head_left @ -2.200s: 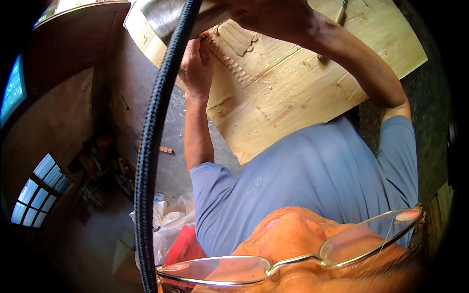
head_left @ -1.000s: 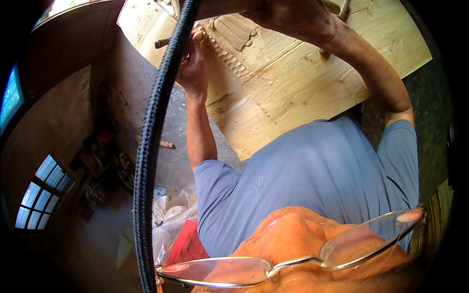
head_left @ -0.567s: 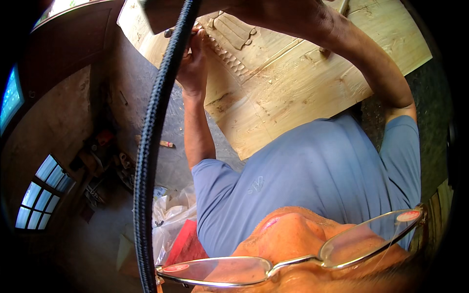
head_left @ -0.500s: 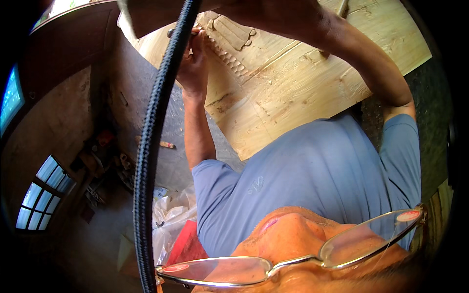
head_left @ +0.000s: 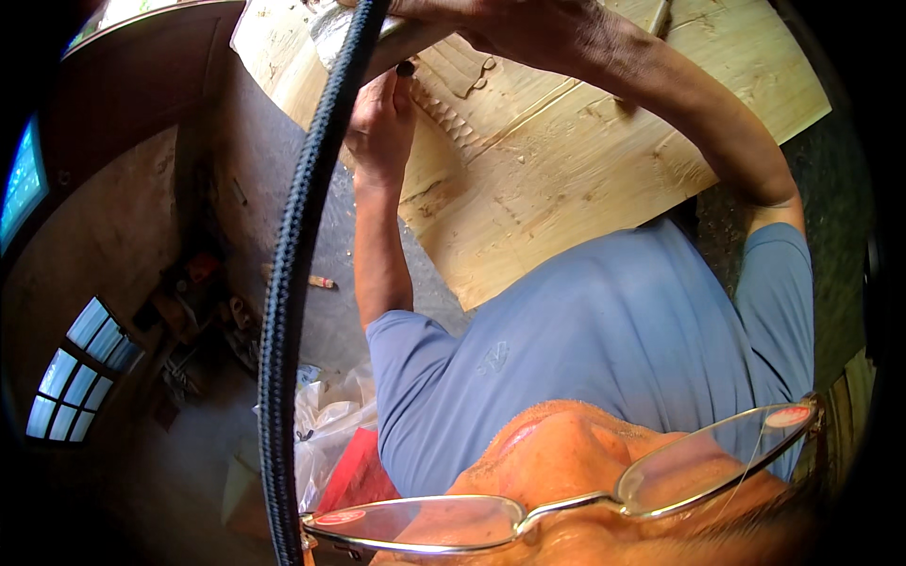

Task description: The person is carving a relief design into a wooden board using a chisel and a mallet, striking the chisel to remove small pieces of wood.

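Observation:
A pale wooden board (head_left: 604, 179) lies before me, with a carved row of scallops (head_left: 445, 115) and a carved rounded motif (head_left: 451, 68) near its far left part. My left hand (head_left: 380, 127) is closed around a chisel, whose dark round butt end (head_left: 405, 69) shows above the fingers; its blade is hidden. My right hand (head_left: 514, 24), at the upper edge, is closed on what looks like a wooden mallet (head_left: 408, 45). The mallet is partly cut off by the picture edge and lies close by the chisel's butt.
A black braided cable (head_left: 300, 208) crosses the view from top to bottom. A short stick-like handle (head_left: 322, 281) lies on the dark ground left of the board. A clear plastic bag (head_left: 330, 420) and a red item (head_left: 363, 467) lie at my left side. Wood chips dot the board.
My right hand and the mallet have come down toward the chisel, out of a blurred spot at the upper edge. My left hand has shifted slightly right and nearer, with the chisel's butt now facing up.

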Tool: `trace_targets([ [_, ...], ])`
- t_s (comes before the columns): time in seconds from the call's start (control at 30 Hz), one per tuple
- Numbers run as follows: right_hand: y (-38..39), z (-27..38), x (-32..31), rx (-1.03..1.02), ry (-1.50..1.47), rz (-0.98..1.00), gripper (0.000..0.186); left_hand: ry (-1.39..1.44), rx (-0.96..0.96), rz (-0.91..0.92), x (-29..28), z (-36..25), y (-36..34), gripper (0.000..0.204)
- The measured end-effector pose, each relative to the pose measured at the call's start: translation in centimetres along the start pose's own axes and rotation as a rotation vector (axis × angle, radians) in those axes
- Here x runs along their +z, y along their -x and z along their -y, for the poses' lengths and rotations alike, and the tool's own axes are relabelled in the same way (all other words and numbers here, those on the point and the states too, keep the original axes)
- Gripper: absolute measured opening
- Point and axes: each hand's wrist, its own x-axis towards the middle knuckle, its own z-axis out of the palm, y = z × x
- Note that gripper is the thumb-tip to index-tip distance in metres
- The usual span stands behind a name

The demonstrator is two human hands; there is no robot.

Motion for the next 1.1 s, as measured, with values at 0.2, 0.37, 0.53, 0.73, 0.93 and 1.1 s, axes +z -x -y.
trace_targets([
  [0.2,-0.7,0.6,-1.9,0.072,-0.057,-0.042,0.058,0.388,-0.34,0.027,-1.0,-0.7,-1.1,0.007],
  [0.37,0.9,0.0,0.2,0.177,-0.156,0.173,0.058,0.272,-0.22,0.071,-1.1,-0.5,-1.5,0.008],
  [0.53,-0.3,-0.7,-0.1,-0.14,0.298,-0.061,0.058,0.278,-0.26,0.13,-1.6,-0.6,-1.7,0.007],
  [0.73,-1.4,0.7,-0.7,-0.06,-0.04,-0.138,0.062,0.309,-0.351,0.165,-1.9,0.2,-1.4,0.005],
  [0.93,-0.8,0.5,-0.1,-0.172,0.339,0.064,0.048,0.177,-0.174,0.172,-1.9,0.0,-1.7,0.007],
  [1.1,-1.4,0.9,-1.5,0.097,0.005,0.027,0.053,0.183,-0.204,0.221,-1.9,0.5,-1.8,0.007],
])
